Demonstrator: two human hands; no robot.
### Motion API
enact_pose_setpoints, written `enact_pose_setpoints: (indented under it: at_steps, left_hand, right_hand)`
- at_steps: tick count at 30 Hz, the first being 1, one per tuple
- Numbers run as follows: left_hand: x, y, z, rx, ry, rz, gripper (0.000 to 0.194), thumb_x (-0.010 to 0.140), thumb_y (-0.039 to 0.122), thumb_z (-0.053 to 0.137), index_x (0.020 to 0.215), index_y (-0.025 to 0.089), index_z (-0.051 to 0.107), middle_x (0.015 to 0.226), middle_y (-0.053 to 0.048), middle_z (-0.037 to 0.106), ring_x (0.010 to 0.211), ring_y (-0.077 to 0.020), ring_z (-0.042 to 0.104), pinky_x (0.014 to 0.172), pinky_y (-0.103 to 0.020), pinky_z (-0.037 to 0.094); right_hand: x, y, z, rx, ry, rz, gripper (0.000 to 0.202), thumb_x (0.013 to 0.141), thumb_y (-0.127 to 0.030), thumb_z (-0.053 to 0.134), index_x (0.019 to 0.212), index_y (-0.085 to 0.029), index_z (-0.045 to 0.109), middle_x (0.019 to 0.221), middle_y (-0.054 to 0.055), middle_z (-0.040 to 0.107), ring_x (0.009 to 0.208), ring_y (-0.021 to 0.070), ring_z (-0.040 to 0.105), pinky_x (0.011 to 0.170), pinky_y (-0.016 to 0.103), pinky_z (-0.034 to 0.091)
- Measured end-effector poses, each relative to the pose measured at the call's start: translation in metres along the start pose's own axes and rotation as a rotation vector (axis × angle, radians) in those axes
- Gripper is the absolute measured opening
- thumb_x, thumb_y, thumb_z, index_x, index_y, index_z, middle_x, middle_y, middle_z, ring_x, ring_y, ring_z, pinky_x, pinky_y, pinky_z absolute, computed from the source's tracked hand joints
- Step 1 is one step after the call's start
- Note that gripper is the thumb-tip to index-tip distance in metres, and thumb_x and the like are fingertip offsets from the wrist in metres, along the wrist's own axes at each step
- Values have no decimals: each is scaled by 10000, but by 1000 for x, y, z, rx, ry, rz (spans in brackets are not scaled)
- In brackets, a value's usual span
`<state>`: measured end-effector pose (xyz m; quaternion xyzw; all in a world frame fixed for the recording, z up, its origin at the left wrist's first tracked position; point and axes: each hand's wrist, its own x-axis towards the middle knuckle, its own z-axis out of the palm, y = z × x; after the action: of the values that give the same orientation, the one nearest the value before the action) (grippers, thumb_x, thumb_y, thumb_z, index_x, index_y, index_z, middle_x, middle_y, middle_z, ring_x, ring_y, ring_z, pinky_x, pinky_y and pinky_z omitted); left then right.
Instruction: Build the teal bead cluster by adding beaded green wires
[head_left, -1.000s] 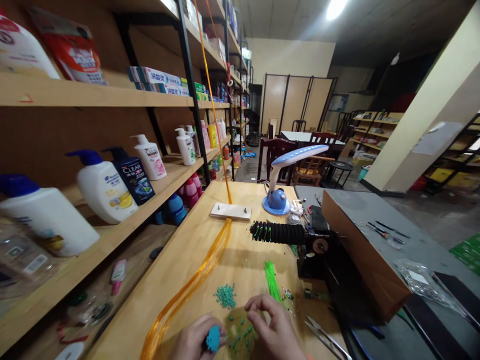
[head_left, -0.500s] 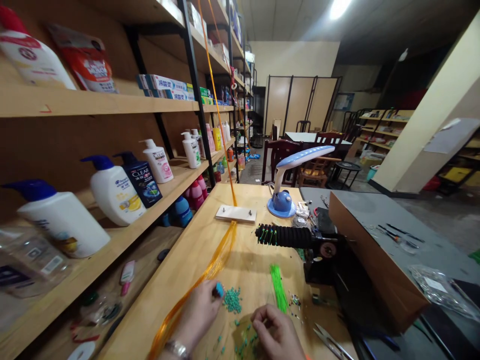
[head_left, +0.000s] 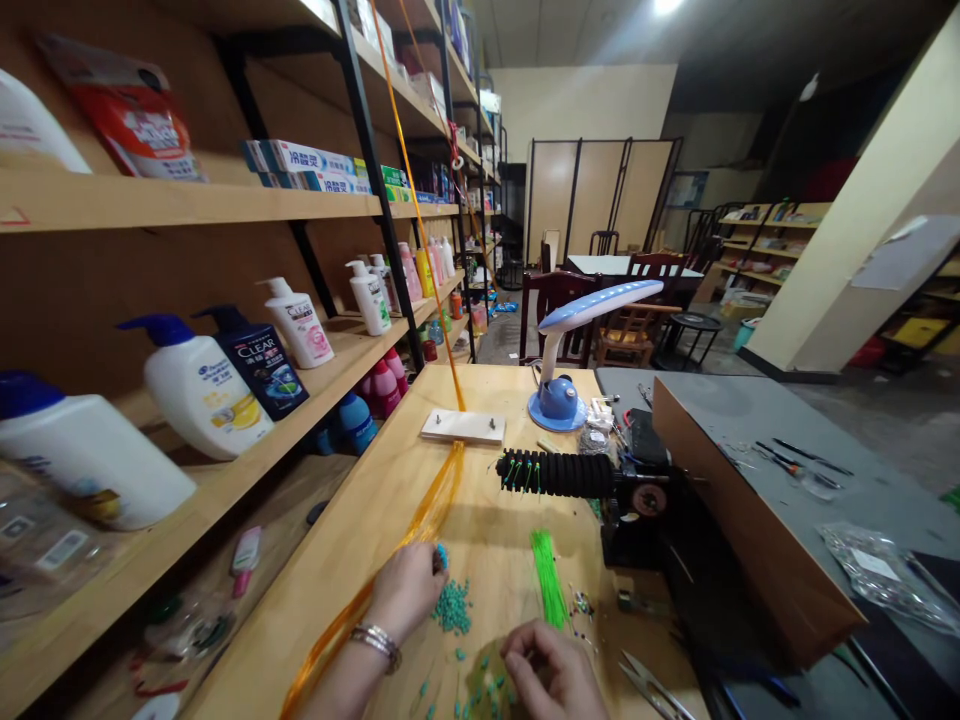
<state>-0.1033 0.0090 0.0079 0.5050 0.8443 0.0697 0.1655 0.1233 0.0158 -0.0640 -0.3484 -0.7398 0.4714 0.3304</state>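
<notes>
My left hand (head_left: pixel 405 590) rests over the bundle of orange threads (head_left: pixel 442 500) with its fingers curled in. Something blue (head_left: pixel 441 556) shows at its fingertips; I cannot tell whether it is held or wrapped round a finger. Just beside that hand is a heap of turquoise beads (head_left: pixel 453 606). Low in the view, my right hand (head_left: pixel 555 668) has thumb and fingers pinched together, and whatever is between them is too small to make out. Loose turquoise beads with thin green strands (head_left: pixel 484 690) lie to its left. Bright green cut strands (head_left: pixel 550 580) lie just beyond it.
A pale clamp plate (head_left: pixel 463 427) holds the threads. A black ribbed roller (head_left: pixel 559 473) juts in from the right, and a blue lamp (head_left: pixel 557 400) stands behind. Scissors (head_left: pixel 649 685) lie front right. Shelves of bottles (head_left: pixel 259 360) line the left.
My left hand has moved a little forward and left, away from the beads and onto the threads. My right hand stays almost where it was. The whole view has shifted slightly.
</notes>
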Motion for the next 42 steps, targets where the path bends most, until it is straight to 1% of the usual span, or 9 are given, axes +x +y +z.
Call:
enact_pose_setpoints:
  at_steps: [7, 12, 17, 20, 22, 24, 27, 32, 42]
  left_hand:
    - [7, 3, 8, -24, -42, 3, 155, 737, 97, 618, 675, 184, 730, 813, -129, 780, 842, -273, 713, 685, -317, 433]
    - [8, -5, 11, -242, -13, 21, 201, 694, 90, 619, 540, 212, 579, 606, -23, 644, 702, -226, 637, 646, -302, 385]
    - [-5, -28, 6, -638, -10, 22, 173, 753, 298, 579, 628, 232, 480, 546, 80, 397, 532, -141, 423, 530, -263, 312]
    - [-27, -34, 4, -841, -67, 3, 286, 776, 509, 552, 739, 229, 504, 536, 120, 265, 466, -113, 255, 450, -251, 217]
    - [-44, -30, 7, -965, -104, 2, 411, 747, 621, 585, 781, 215, 532, 554, 119, 276, 474, -100, 215, 438, -243, 187]
    - [-59, -22, 12, -1264, -156, -17, 480, 672, 637, 716, 776, 196, 556, 563, 115, 310, 489, -82, 194, 448, -237, 153]
    - [-75, -8, 22, -1438, -174, -16, 502, 644, 616, 794, 708, 202, 518, 544, 124, 281, 493, -67, 159, 458, -240, 121]
    - [-84, 4, 31, -1519, -250, -18, 500, 633, 569, 839, 779, 180, 561, 556, 122, 313, 492, -54, 156, 466, -243, 94]
    - [-99, 8, 42, -1546, -441, -34, 463, 614, 465, 886, 854, 181, 610, 595, 111, 402, 456, -28, 203, 453, -239, 102]
  right_hand:
    - [-1, 1, -9, -26, -59, -9, 234, 912, -346, 543, 778, -183, 643, 751, 59, 695, 699, 181, 626, 645, 239, 453]
    - [-4, 2, -3, 59, 5, 14, 296, 906, -426, 557, 757, -184, 641, 726, 55, 677, 670, 178, 608, 624, 246, 437]
    - [-4, 3, 4, 153, -5, 80, 427, 892, -569, 562, 748, -177, 650, 686, 52, 646, 621, 173, 560, 577, 258, 393]
    - [3, -9, 12, 285, -76, 140, 487, 865, -645, 579, 778, -174, 668, 703, 56, 650, 638, 174, 551, 593, 265, 399]
    - [13, -21, 22, 402, -103, 196, 535, 811, -703, 614, 821, -172, 678, 728, 59, 665, 638, 167, 548, 598, 265, 407]
    - [24, -34, 33, 526, -94, 271, 609, 724, -762, 657, 865, -170, 667, 688, 38, 649, 578, 147, 516, 545, 249, 388]
    - [38, -49, 45, 638, -70, 306, 633, 617, -773, 732, 795, -174, 631, 599, -15, 581, 520, 117, 464, 512, 232, 355]
    - [41, -57, 41, 608, -8, 280, 582, 600, -724, 772, 642, -188, 549, 556, -43, 534, 523, 101, 433, 532, 231, 345]
    - [36, -60, 14, 593, 63, 302, 503, 679, -629, 762, 637, -216, 478, 480, -98, 417, 456, 74, 301, 444, 214, 221]
